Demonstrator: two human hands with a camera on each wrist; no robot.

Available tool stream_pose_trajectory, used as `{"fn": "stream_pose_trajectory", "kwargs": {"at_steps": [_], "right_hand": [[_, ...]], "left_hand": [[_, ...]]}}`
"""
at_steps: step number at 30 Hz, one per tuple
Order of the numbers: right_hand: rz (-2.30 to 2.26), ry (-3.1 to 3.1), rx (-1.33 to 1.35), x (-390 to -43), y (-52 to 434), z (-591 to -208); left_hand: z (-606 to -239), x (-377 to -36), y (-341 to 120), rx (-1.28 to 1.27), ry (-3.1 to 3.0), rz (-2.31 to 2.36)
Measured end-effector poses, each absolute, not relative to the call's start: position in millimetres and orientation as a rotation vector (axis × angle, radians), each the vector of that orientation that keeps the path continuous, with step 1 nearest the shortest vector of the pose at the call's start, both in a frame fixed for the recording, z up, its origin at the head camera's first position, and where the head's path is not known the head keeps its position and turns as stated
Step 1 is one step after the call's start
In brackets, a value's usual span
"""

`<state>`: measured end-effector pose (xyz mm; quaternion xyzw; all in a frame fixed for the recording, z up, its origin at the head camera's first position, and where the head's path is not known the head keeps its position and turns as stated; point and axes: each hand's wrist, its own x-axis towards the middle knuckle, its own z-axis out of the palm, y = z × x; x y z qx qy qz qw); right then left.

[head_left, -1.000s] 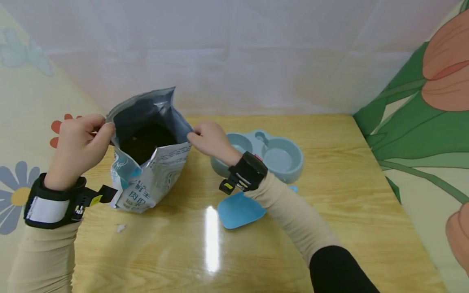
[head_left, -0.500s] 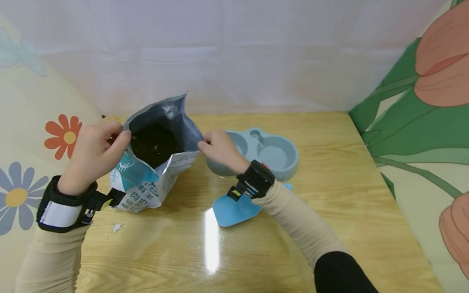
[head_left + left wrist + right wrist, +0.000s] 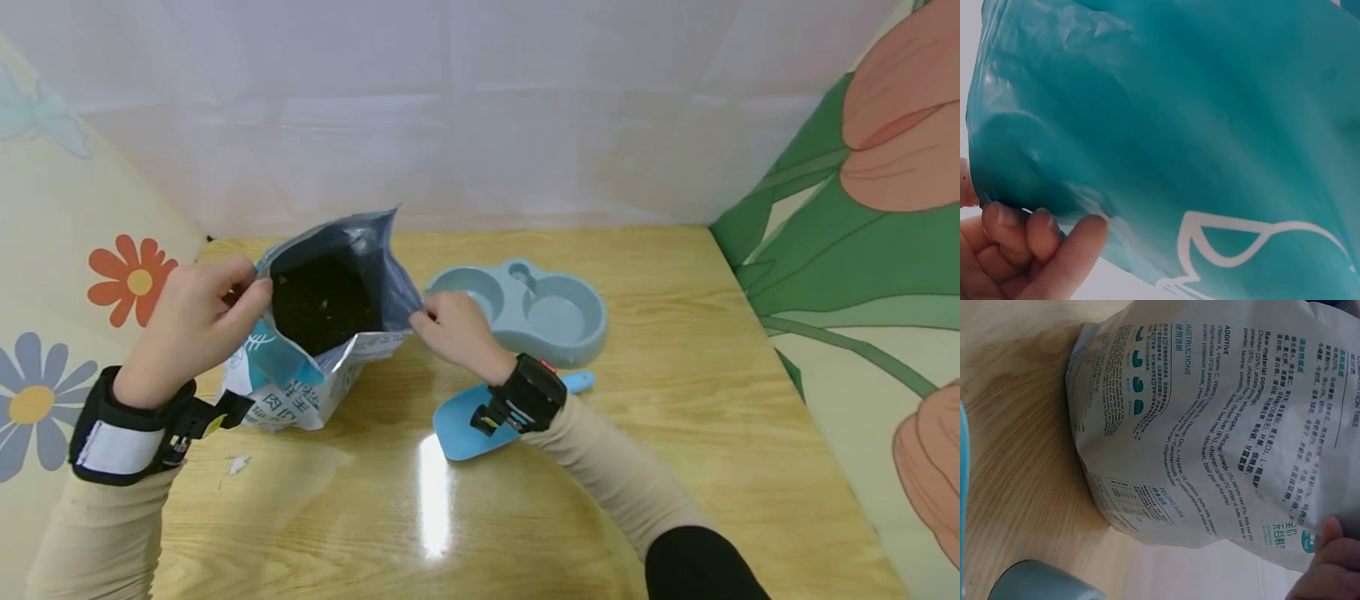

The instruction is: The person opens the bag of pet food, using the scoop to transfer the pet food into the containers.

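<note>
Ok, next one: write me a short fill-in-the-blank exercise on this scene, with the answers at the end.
1. The bag, its rim held by the left hand and the right hand, has its mouth ____.
2. The scoop on the table is coloured ____.
3. In the head view, the double bowl sits to the ____ of the bag.
4. In the right wrist view, the bag's print reads FEEDING ____.

Answers: open; blue; right; GUIDE.

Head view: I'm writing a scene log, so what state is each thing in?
Pet-food bag, open, dark contents inside.
Left hand, pinching the bag's rim.
Right hand, pinching the rim's opposite side.
Blue-grey double bowl, upright, right half empty.
Blue scoop, lying on the table, partly hidden.
White scrap, lying on the table.
</note>
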<state>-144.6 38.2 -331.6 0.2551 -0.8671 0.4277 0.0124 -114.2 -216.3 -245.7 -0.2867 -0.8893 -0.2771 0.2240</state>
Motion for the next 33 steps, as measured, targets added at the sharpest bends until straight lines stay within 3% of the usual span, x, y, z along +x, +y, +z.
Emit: {"fn": "stream_pose_trajectory", "kwargs": {"at_steps": [17, 33], "right_hand": [[1.351, -2.685, 0.731, -145, 71, -339], [1.007, -2.903, 1.067, -132, 156, -380]], "left_hand": [[-256, -119, -201, -0.935, -2.463, -0.72], [-264, -113, -207, -0.923, -2.441, -0.836]]}}
